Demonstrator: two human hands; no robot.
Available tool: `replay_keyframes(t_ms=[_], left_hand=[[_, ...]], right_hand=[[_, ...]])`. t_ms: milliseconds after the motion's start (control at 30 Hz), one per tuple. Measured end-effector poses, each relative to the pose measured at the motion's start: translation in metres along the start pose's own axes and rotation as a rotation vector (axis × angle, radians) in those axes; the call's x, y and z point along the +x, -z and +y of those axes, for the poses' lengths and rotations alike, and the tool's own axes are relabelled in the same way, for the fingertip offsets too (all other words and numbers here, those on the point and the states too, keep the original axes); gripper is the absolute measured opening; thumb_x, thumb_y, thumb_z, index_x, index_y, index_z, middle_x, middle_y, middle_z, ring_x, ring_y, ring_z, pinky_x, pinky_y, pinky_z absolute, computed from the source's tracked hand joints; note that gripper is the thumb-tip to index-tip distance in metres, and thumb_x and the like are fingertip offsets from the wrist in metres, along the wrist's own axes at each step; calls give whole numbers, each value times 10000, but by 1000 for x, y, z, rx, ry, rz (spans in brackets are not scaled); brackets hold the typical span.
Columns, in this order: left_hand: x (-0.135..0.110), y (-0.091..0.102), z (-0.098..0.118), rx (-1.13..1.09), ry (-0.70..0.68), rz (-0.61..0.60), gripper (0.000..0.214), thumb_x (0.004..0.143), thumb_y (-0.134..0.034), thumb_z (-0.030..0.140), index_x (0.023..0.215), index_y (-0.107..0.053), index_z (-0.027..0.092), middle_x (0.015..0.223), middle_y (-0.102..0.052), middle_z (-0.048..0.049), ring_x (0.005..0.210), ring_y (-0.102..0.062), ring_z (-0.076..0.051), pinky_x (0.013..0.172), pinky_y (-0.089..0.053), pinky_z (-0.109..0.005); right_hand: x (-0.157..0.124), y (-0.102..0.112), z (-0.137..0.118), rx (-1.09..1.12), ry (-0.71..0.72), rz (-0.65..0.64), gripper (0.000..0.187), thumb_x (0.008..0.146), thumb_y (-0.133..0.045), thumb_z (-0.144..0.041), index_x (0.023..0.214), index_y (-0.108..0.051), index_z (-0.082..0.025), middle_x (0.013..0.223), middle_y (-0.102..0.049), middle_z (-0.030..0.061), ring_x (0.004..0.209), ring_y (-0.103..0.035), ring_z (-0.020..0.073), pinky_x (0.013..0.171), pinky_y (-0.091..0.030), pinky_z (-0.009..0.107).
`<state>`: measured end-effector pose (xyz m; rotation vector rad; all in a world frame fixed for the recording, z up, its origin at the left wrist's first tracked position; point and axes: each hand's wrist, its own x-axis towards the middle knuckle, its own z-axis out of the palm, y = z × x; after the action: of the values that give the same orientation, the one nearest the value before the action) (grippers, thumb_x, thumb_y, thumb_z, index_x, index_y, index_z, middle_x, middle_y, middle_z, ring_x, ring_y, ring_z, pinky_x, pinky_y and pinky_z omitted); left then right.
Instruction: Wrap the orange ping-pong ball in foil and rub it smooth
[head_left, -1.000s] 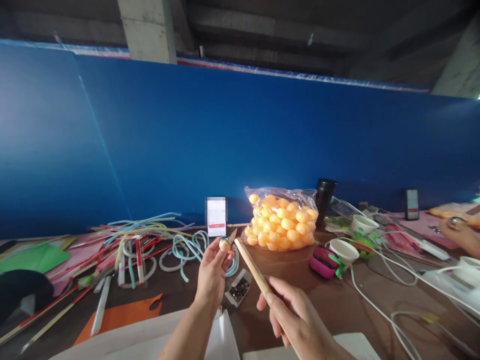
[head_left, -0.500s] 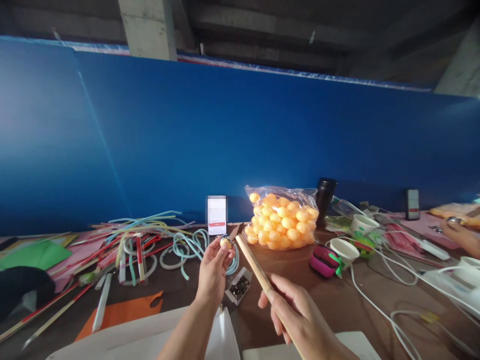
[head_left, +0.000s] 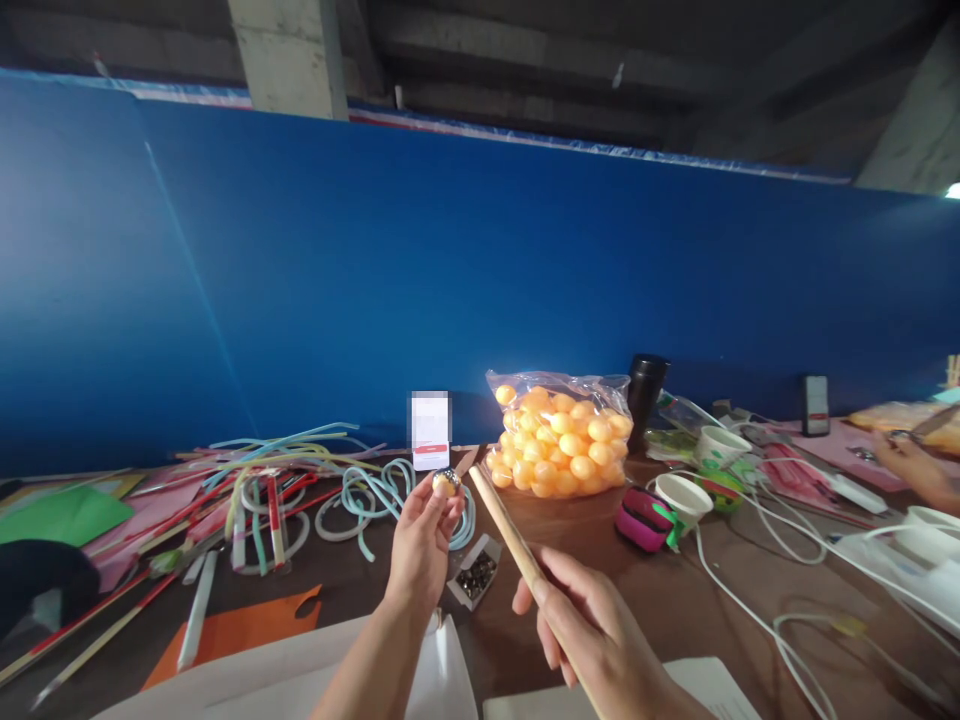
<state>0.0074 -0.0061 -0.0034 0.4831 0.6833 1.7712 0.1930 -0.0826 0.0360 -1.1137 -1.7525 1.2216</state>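
My left hand point(head_left: 420, 550) pinches a small pale-yellow ball point(head_left: 445, 483) whose top is studded with dark, shiny bits. The bits are too small to name for certain. My right hand point(head_left: 592, 625) is wrapped around a light wooden stick point(head_left: 506, 525), which slants up and to the left. The stick's far end is just right of the ball, apart from it. Between the two hands, on the table, lies an open small cardboard box point(head_left: 475, 573) of dark metallic pieces.
A clear bag of orange balls point(head_left: 562, 450) stands behind my hands. Left are pale blue tubes point(head_left: 375, 490), several sticks and orange paper point(head_left: 232, 630). Right are a pink-and-black pouch point(head_left: 643, 520), paper cups point(head_left: 682, 500) and white cables. Another person's hand point(head_left: 911, 470) is far right.
The view has shifted slightly, so everything sits a little further left. Both my hands keep their grips, the stick beside the ball as before.
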Motion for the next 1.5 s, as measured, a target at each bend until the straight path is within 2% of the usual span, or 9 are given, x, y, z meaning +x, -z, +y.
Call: replay_keyframes(t_ms=[133, 433, 900, 1500], left_hand=[[0, 0, 0, -36, 9, -29, 280, 727, -766, 200, 986, -666, 168, 940, -689, -42, 831, -688, -130, 738, -550, -194], [0, 1, 0, -44, 17, -38, 270, 734, -758, 183, 984, -658, 164, 926, -678, -35, 725, -657, -90, 711, -557, -194], [0, -3, 0, 3, 2, -25, 323, 703, -788, 218, 993, -655, 170, 929, -672, -29, 737, -657, -88, 729, -550, -193], [-1, -2, 0, 26, -9, -9, 340, 688, -796, 220, 992, -649, 175, 946, -673, -34, 751, -657, -98, 746, -545, -214]], right_hand=[[-2, 0, 0, 22, 23, 47, 412, 953, -417, -527, 876, -590, -160, 480, -467, -63, 375, -368, 70, 375, -312, 172], [0, -2, 3, -54, 26, -43, 423, 957, -410, -546, 906, -593, -167, 476, -488, -57, 372, -403, 74, 376, -319, 166], [1, -2, 7, -28, 20, 4, 417, 948, -417, -542, 901, -594, -167, 470, -478, -61, 368, -402, 79, 366, -314, 167], [3, -1, 8, -51, 9, -11, 385, 975, -398, -479, 866, -587, -162, 468, -482, -64, 360, -386, 67, 367, -304, 158]])
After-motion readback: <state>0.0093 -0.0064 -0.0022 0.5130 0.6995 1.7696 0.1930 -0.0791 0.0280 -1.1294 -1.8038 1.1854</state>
